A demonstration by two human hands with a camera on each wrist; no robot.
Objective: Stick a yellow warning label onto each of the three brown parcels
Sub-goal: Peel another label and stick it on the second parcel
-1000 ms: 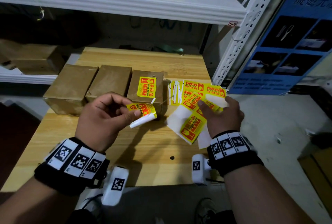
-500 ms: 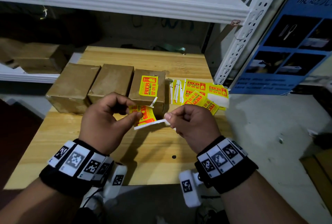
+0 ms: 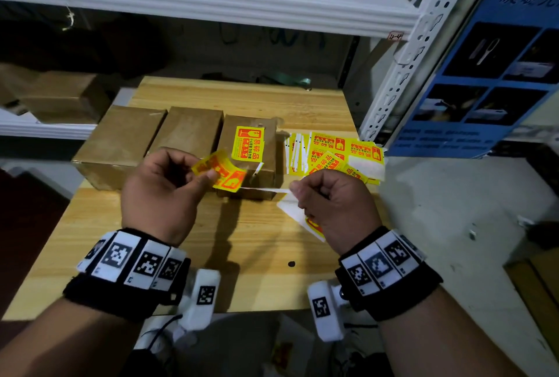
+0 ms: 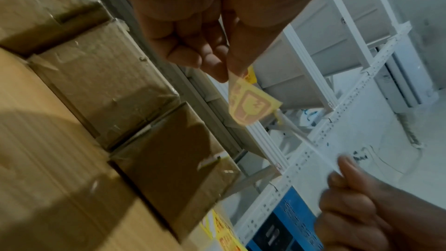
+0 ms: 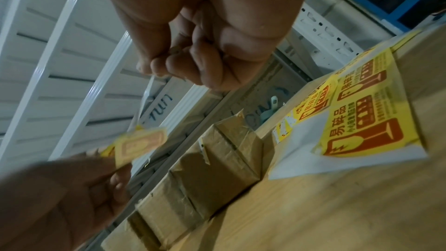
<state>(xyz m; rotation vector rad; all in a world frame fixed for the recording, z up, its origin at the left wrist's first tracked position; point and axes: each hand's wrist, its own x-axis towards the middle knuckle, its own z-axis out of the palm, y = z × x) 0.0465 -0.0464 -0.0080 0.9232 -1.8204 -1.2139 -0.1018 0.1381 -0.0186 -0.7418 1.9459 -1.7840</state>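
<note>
The left hand [image 3: 163,189] pinches a curled yellow label [image 3: 222,172] between thumb and forefinger, above the tabletop [image 3: 242,255] in front of the parcels. The right hand [image 3: 332,204] pinches the thin white backing [image 3: 266,190], drawn out level toward the right. To my eye the peel is nearly done; best to pull the backing flat and slow, keep fingers on the label's edge only, and stop the gummed face folding on itself. The right parcel [image 3: 269,140] bears a label; the middle parcel [image 3: 189,128] and left parcel [image 3: 121,137] look bare, so go there next.
</note>
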